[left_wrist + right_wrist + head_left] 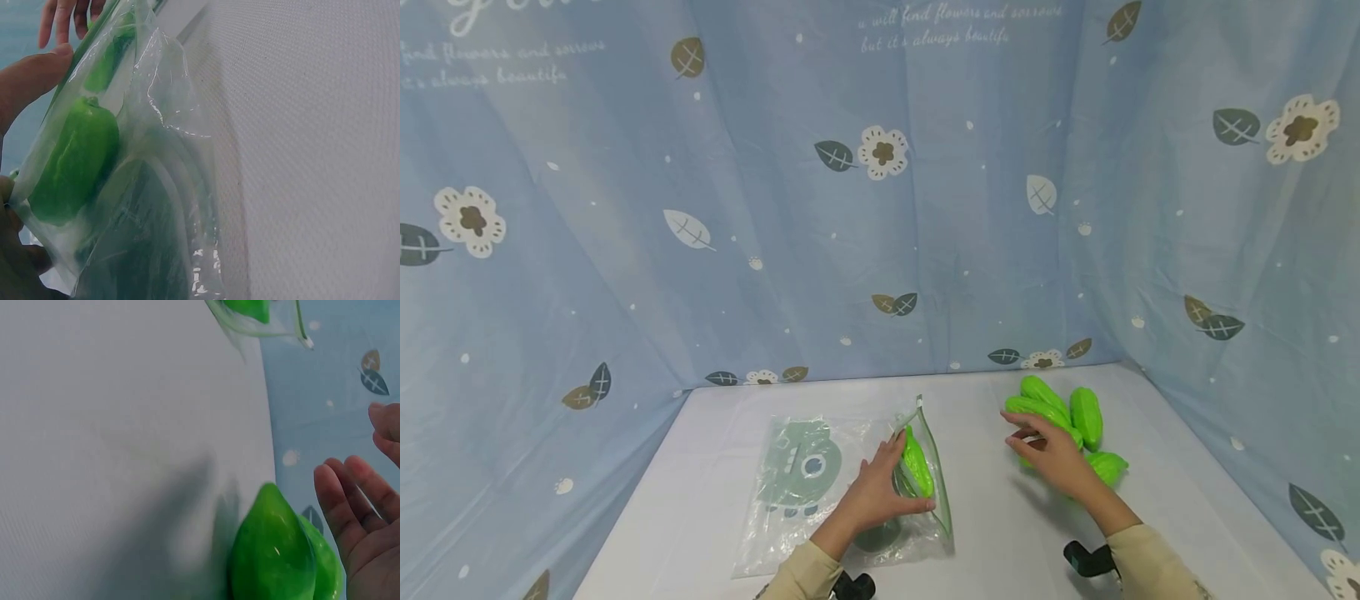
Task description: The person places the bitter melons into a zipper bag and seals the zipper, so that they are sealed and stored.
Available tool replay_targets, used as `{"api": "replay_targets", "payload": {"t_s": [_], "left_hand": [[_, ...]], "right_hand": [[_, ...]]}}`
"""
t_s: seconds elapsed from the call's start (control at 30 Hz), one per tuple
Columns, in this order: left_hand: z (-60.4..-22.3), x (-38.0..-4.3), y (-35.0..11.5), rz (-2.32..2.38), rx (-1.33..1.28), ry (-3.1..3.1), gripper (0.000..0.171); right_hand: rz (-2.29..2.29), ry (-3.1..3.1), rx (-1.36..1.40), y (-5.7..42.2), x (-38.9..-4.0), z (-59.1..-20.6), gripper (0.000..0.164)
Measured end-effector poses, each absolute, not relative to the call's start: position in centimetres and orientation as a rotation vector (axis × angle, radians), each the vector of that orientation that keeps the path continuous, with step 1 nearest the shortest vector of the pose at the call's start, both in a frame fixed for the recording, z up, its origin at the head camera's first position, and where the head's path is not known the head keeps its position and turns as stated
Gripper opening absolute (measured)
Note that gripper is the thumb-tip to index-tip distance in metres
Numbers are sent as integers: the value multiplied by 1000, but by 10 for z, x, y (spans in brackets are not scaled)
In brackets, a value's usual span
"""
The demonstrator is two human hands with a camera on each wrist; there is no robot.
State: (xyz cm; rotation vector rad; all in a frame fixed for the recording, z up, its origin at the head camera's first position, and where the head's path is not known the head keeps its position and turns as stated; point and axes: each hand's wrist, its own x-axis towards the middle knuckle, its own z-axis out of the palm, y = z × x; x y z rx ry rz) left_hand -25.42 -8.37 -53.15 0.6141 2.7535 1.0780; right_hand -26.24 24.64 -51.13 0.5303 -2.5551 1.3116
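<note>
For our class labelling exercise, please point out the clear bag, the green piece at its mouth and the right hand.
Clear bag (799,479), head view: its printed panel.
Green piece (917,465), head view: middle of its length.
Right hand (1057,458), head view: back of the hand.

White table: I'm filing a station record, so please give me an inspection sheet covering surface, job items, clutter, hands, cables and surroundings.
Surface: white table, in plain view between the bag and the loose pieces.
Job items: clear printed bag, mouth open, green piece inside; loose green pieces grouped on the right.
Clutter: nothing seen.
Hands: left hand holds the bag at its mouth; right hand, near the loose pieces, appears empty.
Cables: nothing seen.
Surroundings: blue curtain printed with leaves and flowers.
</note>
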Motion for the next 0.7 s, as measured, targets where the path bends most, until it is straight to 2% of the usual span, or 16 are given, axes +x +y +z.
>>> {"api": "replay_targets", "payload": {"t_s": [0.33,0.7], "left_hand": [[-531,-254,-84,1076,602,2749,119],[-532,-253,-83,1058,600,2758,120]], "right_hand": [[1221,-2543,452,265,-270,-507,42],[900,-2590,353,281,-282,-501,41]]}}
